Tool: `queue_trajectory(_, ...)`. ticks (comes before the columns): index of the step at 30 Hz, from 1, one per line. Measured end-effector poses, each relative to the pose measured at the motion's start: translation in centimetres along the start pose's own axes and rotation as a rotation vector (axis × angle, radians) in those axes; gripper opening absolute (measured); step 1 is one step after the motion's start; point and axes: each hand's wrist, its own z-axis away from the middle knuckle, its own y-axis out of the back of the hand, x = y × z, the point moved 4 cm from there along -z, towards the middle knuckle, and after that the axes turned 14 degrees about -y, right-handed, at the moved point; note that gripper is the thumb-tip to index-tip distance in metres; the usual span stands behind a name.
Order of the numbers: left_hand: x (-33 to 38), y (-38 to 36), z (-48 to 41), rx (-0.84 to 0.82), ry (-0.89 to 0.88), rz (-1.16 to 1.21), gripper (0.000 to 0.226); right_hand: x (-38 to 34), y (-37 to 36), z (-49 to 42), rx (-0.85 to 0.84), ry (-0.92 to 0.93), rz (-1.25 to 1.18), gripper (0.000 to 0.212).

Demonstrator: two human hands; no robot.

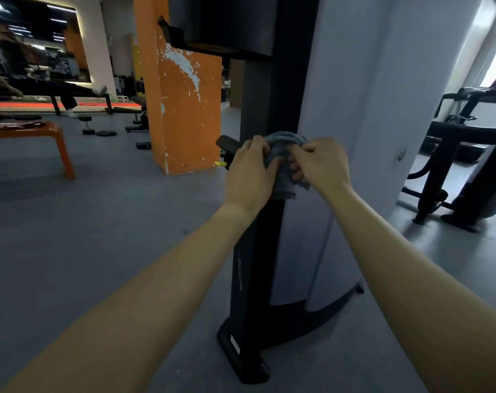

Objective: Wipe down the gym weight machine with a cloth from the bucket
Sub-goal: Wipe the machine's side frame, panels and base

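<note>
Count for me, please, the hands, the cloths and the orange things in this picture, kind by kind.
Hands: 2, the left hand and the right hand
Cloths: 1, the grey cloth
Orange things: 2, the orange pillar and the orange bench
Total: 5

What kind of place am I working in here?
Most likely a gym: a tall weight machine straight ahead, an orange bench at left, a dumbbell and a weight plate on the floor.

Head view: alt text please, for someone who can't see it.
Left hand and right hand grip a bunched grey cloth in front of the black post of the weight machine. An orange pillar stands on the left.
</note>
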Motion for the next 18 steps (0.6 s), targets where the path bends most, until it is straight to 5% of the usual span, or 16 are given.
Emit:
queue_trajectory(8, -3.9, -3.3, 8.9, -0.24, 0.035, -0.196, 0.023, 9.4, -5.6, 4.4, -0.182, -0.115, 0.176, 0.044)
queue_trajectory(13, -2.5, -2.2, 4.6, -0.043, -0.032, -0.246, 0.02, 5.2, -4.1, 1.9, -0.086, -0.094, -0.08, 0.041)
queue_trajectory(18, -4.1, -3.7, 7.1, -0.035, 0.028, -0.108, 0.016, 7.1, -5.0, 2.6, -0.156, -0.159, -0.213, 0.036)
